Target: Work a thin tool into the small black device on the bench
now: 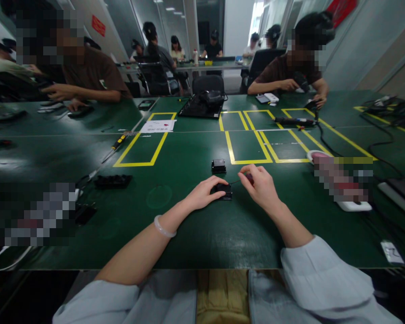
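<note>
My left hand (205, 192) rests on the green table (189, 225) with its fingers curled round a small black block-shaped part (225, 191), pinning it down. My right hand (260, 183) is closed on a small screwdriver with a dark red handle (249, 178); its thin shaft points left toward the part. A second small black part (218, 166) lies a little farther away, untouched by either hand. A pale bangle (163, 227) circles my left wrist.
Yellow taped rectangles (248, 146) mark the table ahead. A black tray of parts (113, 181) lies at left, a yellow-handled screwdriver (119, 142) beyond it, a white sheet (158, 126) farther back. A white device (353, 206) and cables sit right. Other people work across the table.
</note>
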A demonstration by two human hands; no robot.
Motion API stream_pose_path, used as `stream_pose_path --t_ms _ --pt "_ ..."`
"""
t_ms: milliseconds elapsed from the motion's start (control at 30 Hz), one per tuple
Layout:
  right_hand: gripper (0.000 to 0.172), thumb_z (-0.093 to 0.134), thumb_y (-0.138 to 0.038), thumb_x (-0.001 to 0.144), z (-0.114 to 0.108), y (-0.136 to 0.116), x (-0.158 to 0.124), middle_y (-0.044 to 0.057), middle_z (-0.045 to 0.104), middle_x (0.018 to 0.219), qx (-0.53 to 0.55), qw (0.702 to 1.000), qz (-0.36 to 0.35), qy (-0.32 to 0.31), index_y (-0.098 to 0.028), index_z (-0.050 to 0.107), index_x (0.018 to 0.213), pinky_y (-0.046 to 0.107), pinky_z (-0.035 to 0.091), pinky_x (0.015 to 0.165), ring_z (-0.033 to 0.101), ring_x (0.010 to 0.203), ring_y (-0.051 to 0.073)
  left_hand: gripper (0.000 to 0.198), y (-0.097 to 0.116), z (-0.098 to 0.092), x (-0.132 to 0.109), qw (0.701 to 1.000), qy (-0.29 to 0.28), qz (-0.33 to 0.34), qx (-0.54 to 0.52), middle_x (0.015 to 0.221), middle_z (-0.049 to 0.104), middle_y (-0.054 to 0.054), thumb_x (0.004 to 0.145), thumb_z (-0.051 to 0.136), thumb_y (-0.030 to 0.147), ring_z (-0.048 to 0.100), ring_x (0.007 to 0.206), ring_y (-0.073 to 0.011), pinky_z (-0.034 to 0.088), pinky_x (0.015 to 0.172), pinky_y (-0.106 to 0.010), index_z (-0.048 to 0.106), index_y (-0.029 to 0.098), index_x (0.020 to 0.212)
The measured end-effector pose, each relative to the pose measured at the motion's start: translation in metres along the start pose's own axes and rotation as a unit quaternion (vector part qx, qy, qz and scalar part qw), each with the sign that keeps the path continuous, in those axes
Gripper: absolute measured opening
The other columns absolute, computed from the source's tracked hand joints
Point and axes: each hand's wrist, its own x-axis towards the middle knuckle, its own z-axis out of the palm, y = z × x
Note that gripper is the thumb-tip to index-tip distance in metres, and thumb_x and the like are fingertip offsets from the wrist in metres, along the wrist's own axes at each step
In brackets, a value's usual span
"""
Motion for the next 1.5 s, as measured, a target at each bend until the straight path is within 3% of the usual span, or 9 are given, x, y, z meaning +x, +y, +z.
stream_pose_path --t_ms 133,400,700,967,1267,1500 --pt "0.017 0.047 -0.036 0.093 0.0001 -0.0007 -0.0001 0.002 0.06 0.071 0.001 1.0 0.0 0.002 -0.022 0.056 0.089 0.03 0.042 0.067 0.052 0.068 0.018 0.03 0.0006 0.0001 0.0 1.0 0.0 -0.002 0.001 0.114 0.06 -0.006 0.093 0.052 0.037 0.057 0.108 -0.022 0.043 0.095 -0.035 0.057 0.022 0.118" --pt "0.015 0.045 -0.021 0.088 0.0007 -0.0009 0.0011 0.003 0.062 0.076 0.001 1.0 0.003 0.016 -0.021 0.053 0.1 0.032 0.044 0.072 0.055 0.07 0.019 0.029 0.0008 -0.0002 -0.0001 1.0 -0.001 -0.002 -0.003 0.114 0.06 -0.006 0.093 0.052 0.037 0.057 0.108 -0.0219 0.043 0.095 -0.035 0.057 0.022 0.118" --pt "0.016 0.046 -0.035 0.094 -0.0001 0.0008 0.0003 0.002 0.062 0.073 -0.013 1.0 -0.001 0.004 -0.022 0.054 0.089 0.03 0.042 0.068 0.051 0.066 0.018 0.029 0.0009 -0.0002 0.0001 1.0 0.0 -0.001 -0.004 0.115 0.06 -0.006 0.093 0.053 0.036 0.057 0.107 -0.0212 0.043 0.095 -0.035 0.057 0.022 0.118" --pt "0.014 0.045 -0.021 0.089 -0.0008 -0.0025 0.0023 0.003 0.062 0.075 -0.011 1.0 0.0 0.013 -0.02 0.054 0.099 0.031 0.042 0.071 0.053 0.067 0.018 0.029 0.0005 0.0 0.0001 1.0 0.0 0.0 0.0 0.114 0.06 -0.005 0.093 0.052 0.036 0.057 0.107 -0.0211 0.044 0.095 -0.034 0.057 0.022 0.118" --pt "0.018 0.045 -0.037 0.094 -0.0012 0.0002 0.0012 0.003 0.063 0.076 -0.006 1.0 0.002 -0.013 -0.022 0.054 0.09 0.032 0.042 0.071 0.053 0.067 0.018 0.03 0.001 -0.0004 -0.0008 1.0 -0.001 -0.004 0.0 0.115 0.06 -0.005 0.093 0.052 0.037 0.057 0.108 -0.0213 0.044 0.095 -0.035 0.057 0.023 0.118" --pt "0.013 0.045 -0.025 0.091 -0.0001 -0.0025 0.002 0.003 0.062 0.074 -0.005 1.0 0.004 0.007 -0.021 0.055 0.099 0.031 0.043 0.07 0.053 0.067 0.019 0.029 0.0001 0.0002 -0.0008 1.0 0.002 -0.004 0.0 0.114 0.06 -0.005 0.093 0.053 0.036 0.057 0.107 -0.0212 0.044 0.095 -0.035 0.057 0.023 0.118"
